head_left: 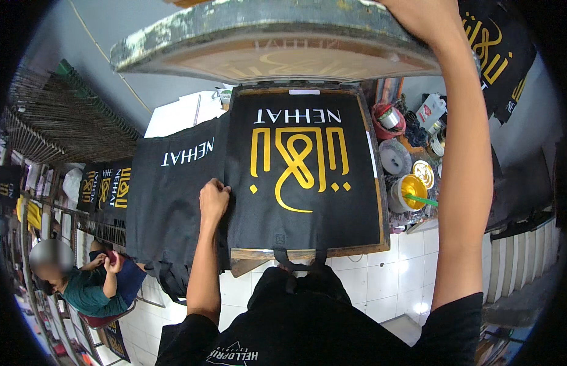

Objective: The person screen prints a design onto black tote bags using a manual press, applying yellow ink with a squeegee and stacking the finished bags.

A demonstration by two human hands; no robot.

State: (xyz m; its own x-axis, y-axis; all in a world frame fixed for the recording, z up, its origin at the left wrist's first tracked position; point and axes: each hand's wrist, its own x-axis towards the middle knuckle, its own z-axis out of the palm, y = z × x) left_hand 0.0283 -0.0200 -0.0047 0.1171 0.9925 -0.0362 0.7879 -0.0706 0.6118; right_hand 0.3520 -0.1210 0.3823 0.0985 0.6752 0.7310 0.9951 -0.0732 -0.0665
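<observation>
A black fabric tote bag (356, 219) lies flat on a wooden-edged printing board, its handles hanging over the near edge. White lettering and a yellow looping design are printed on it. Above its far end, a screen printing frame (174, 39) is tilted up, its edge smeared with old ink. My right hand (427, 21) grips the frame's right end, fingers partly cut off by the picture's top. To the left lies a black tote bag with white lettering only (167, 195). My left hand (215, 198) is closed at that bag's right edge, close beside the printed one.
Right of the board stand a tub of yellow ink (411, 186) with a green stirrer, a white lid (394, 157) and several cans. Printed black bags hang at the upper right and far left. A seated person (100, 287) is at the lower left, beside metal racks (70, 104).
</observation>
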